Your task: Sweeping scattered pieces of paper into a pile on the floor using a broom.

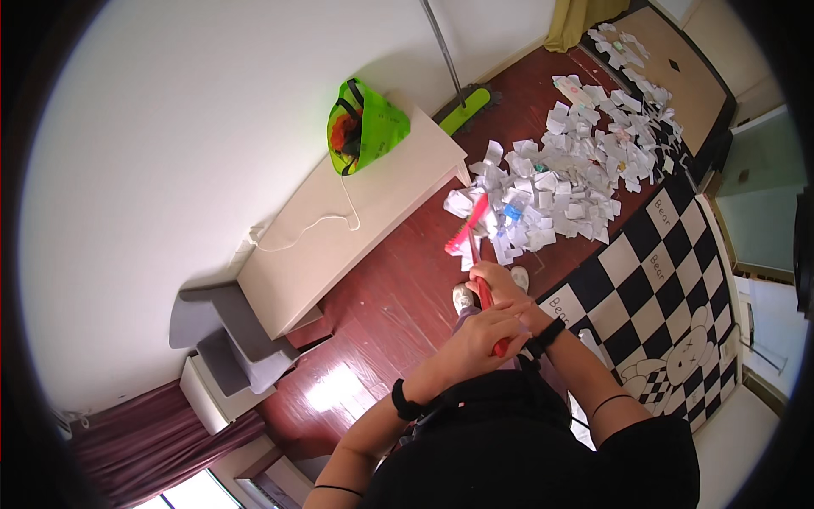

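My right hand (499,283) is closed around the red handle (484,292) of a broom, its pink head (467,226) angled down at the near left edge of a heap of white paper pieces (566,184). Closer to my body, my left hand (474,340) grips the same handle near its top end, which sticks out below the fingers. Among the papers lie a clear plastic bottle with a blue label (512,211) and a pinkish packet (572,91). Whether the bristles touch the floor cannot be told.
A pale bench-like table (375,210) along the wall bears a green bag (385,130) and a white cable. Behind it stands a green dust mop (466,111). A grey chair (232,337) is at left, a checkered mat (642,280) at right. Papers also lie on the beige mat (690,83).
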`<state>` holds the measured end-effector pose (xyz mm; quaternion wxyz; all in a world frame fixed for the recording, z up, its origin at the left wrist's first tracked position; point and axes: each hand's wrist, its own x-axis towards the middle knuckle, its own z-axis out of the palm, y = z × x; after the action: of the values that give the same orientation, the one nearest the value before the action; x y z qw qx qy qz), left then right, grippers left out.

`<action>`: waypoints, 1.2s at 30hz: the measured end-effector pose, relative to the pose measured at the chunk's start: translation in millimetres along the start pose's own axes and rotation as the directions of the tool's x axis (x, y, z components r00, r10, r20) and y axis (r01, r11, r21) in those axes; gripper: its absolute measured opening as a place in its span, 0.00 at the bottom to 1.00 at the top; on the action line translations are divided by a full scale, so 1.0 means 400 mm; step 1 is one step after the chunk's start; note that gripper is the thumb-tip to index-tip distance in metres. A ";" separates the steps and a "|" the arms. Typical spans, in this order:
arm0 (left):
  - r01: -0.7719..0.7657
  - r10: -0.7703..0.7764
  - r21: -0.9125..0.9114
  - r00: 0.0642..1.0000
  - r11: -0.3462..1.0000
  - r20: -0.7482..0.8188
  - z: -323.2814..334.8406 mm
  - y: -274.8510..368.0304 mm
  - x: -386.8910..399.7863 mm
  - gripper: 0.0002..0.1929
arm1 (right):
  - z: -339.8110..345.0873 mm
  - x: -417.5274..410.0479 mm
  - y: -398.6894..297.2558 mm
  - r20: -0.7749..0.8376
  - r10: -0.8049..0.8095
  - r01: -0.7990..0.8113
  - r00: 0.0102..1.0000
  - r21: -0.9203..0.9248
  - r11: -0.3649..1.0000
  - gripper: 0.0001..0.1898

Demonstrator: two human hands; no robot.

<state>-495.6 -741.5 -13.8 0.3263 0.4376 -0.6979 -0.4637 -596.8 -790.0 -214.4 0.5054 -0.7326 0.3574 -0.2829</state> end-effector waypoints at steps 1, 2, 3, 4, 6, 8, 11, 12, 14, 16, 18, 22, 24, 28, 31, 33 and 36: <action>0.016 -0.016 -0.002 1.000 1.000 -0.002 -0.006 0.017 0.000 0.13 | -0.013 -0.008 -0.019 0.002 0.032 -0.032 0.999 0.018 0.999 0.12; 0.013 -0.013 0.001 1.000 1.000 0.003 -0.018 0.037 -0.001 0.13 | -0.016 -0.009 -0.039 0.016 0.057 -0.058 0.998 0.035 0.998 0.13; -0.017 0.017 0.057 1.000 0.998 0.000 -0.034 0.057 -0.012 0.14 | -0.016 -0.010 -0.068 0.017 0.055 -0.055 0.998 0.040 0.998 0.13; -0.050 0.051 0.113 0.999 0.992 0.000 -0.046 0.076 -0.018 0.14 | -0.022 -0.009 -0.100 0.069 0.071 -0.077 0.995 0.078 0.994 0.12; -0.075 0.072 0.115 0.997 0.990 0.032 -0.055 0.101 -0.022 0.13 | 0.000 -0.011 -0.114 0.077 0.051 -0.059 0.996 0.109 0.992 0.12; -0.097 0.090 0.120 0.994 0.988 0.063 -0.050 0.105 -0.013 0.12 | 0.028 0.009 -0.096 0.057 -0.015 0.007 0.998 0.132 0.991 0.12; -0.057 0.060 0.166 0.998 0.985 -0.016 -0.016 0.069 0.015 0.15 | 0.075 0.039 -0.015 0.032 -0.104 0.095 0.994 0.221 0.971 0.12; 0.022 -0.030 0.166 0.999 0.986 0.043 0.000 0.032 0.023 0.14 | 0.094 0.046 0.041 -0.032 -0.140 0.144 0.990 0.261 0.955 0.12; 0.060 -0.064 0.113 0.998 0.992 0.027 0.021 -0.042 0.019 0.13 | 0.093 0.058 0.057 0.052 -0.005 -0.015 0.999 0.376 0.927 0.12; 0.028 -0.027 0.085 0.999 0.996 -0.019 0.026 -0.053 0.039 0.13 | 0.062 0.061 0.088 -0.054 -0.136 0.145 0.989 0.267 0.953 0.12; -0.010 0.014 0.055 0.998 0.998 -0.064 0.021 -0.051 0.048 0.14 | 0.014 0.058 0.120 -0.049 -0.170 0.173 0.984 0.082 0.981 0.14; -0.006 0.007 0.046 1.000 0.999 -0.022 0.009 -0.013 0.036 0.14 | -0.080 0.055 0.068 0.099 0.025 -0.015 0.995 -0.105 0.994 0.14; -0.027 0.030 0.090 0.999 0.996 -0.029 -0.005 0.029 0.030 0.14 | -0.090 0.042 0.033 0.053 0.010 -0.005 0.999 -0.097 0.995 0.14; -0.054 0.054 0.109 0.999 0.993 0.005 -0.059 0.126 -0.023 0.16 | -0.085 0.017 -0.082 0.042 0.010 -0.008 0.999 -0.047 0.999 0.14; -0.141 0.137 0.153 0.990 0.978 0.039 -0.078 0.171 -0.049 0.17 | -0.071 0.008 -0.159 0.146 0.034 -0.031 0.989 -0.022 0.999 0.14; -0.157 0.152 0.130 0.987 0.979 0.052 -0.074 0.177 -0.065 0.18 | -0.031 0.009 -0.147 0.350 -0.108 0.116 0.930 -0.002 0.993 0.16; -0.043 0.042 0.079 0.999 0.996 0.013 -0.051 0.134 -0.069 0.16 | 0.032 0.030 -0.091 0.499 -0.167 0.132 0.850 0.105 0.986 0.18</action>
<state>-483.4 -713.6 42.2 0.3142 0.4327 -0.7267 -0.4311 -571.1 -784.5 -183.4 0.5822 -0.7892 0.1446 -0.1311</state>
